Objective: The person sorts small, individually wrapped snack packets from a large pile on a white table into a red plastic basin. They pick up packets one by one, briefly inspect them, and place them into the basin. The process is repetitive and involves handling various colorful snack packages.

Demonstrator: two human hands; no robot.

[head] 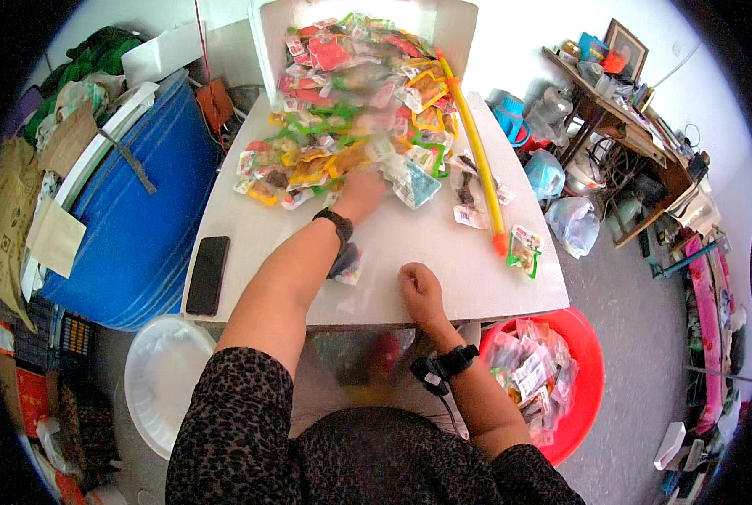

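My left hand [361,191] reaches into the near edge of a heap of small sealed food packets [325,161]. Blur and the packets hide its fingertips, so its grip is unclear. Just right of it is a clear and pale-blue packet [416,184]. My right hand [421,291] rests curled at the table's near edge, with nothing visible in it. Under my left wrist, a small packet [349,271] lies on the white tabletop [376,243], partly hidden by a dark object at the wrist. A packet with dark contents [467,192] and a green-edged packet [525,251] lie farther right.
A yellow tube with orange ends [477,145] runs along the heap's right side. At the table's left edge lies a black phone [208,276]. Below stand a red tub [593,379] of packets and a whitish tub [161,385]. A blue barrel [155,208] stands left.
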